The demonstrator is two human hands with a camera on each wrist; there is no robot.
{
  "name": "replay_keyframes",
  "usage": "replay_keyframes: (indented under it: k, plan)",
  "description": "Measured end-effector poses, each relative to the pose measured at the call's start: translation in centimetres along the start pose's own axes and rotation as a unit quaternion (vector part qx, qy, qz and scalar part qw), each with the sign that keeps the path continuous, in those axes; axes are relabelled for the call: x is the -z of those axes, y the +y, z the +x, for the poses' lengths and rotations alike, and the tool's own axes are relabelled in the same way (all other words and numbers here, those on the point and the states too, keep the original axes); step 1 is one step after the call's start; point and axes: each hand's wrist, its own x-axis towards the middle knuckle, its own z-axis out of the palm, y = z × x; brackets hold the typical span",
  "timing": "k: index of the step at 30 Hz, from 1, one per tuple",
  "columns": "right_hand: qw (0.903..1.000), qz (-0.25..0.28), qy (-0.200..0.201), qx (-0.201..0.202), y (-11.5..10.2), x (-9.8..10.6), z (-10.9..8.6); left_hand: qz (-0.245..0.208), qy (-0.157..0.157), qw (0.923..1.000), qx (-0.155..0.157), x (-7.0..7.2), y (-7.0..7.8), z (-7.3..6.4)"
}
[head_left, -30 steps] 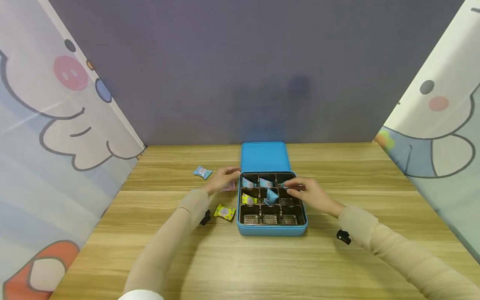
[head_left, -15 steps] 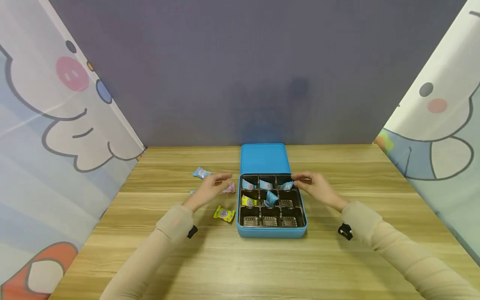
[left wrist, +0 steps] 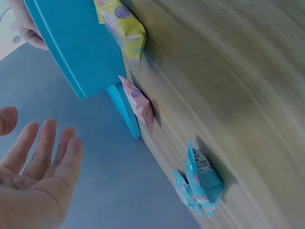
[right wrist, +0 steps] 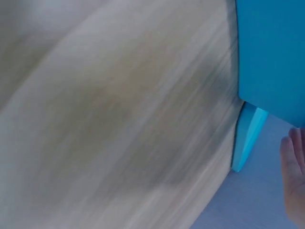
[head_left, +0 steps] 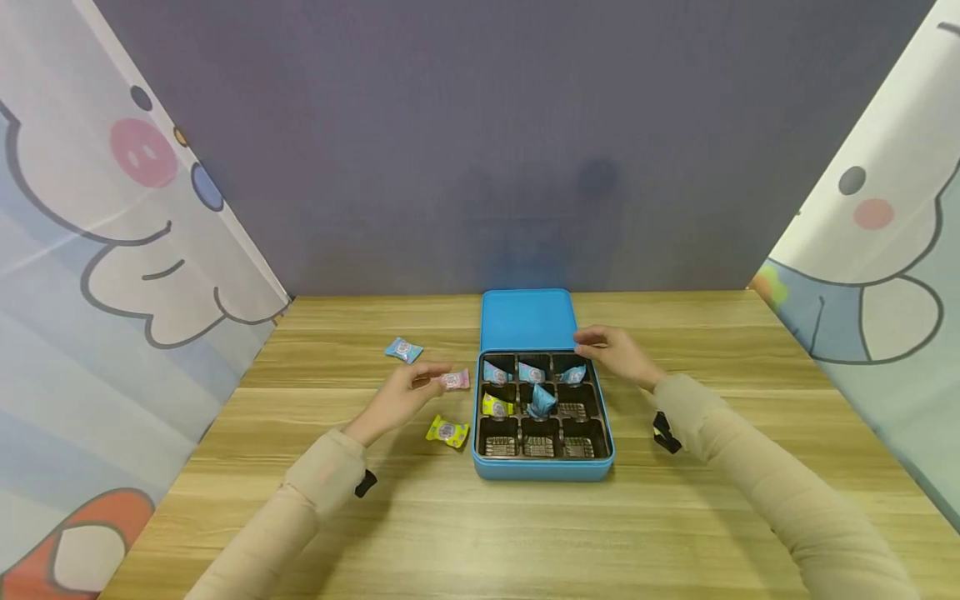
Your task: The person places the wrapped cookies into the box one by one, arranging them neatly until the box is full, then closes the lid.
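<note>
A blue box point(head_left: 543, 471) stands with its lid point(head_left: 528, 321) folded back and a black compartment tray point(head_left: 519, 427) inside. Blue wrapped candies point(head_left: 573, 374) lie in the back row's three compartments. The middle row holds a yellow candy point(head_left: 497, 406) at left and a blue candy point(head_left: 542, 402) at centre. My left hand point(head_left: 396, 402) hovers left of the box, fingers extended, holding nothing. Near its fingertips lies a pink candy point(head_left: 454, 380); a loose yellow candy point(head_left: 447, 432) is closer to me. My right hand point(head_left: 618, 354) is at the box's back right corner; contact is unclear.
A loose blue candy point(head_left: 403, 350) lies at the back left of the wooden table point(head_left: 525, 533). Beside it in the left wrist view is another blue candy point(left wrist: 185, 191), hidden in the head view. A grey panel point(head_left: 450, 150) rises behind the table.
My right hand has let go of the blue candy in the back right compartment and moved to the box's back corner. My left hand has drawn back from the box towards me.
</note>
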Motion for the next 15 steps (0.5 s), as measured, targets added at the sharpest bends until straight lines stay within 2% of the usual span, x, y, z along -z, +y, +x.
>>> replay_keyframes:
  k: [6,15]
  plan:
    - [0.9997,0.005,-0.022,-0.004,0.2,-0.8,1.0,0.000,0.005,0.9999,0.017,0.5,0.0,-0.5]
    - [0.9993,0.004,-0.030,-0.022,0.3,-1.5,1.1,0.002,0.001,0.9996,0.027,0.7,0.1,-0.9]
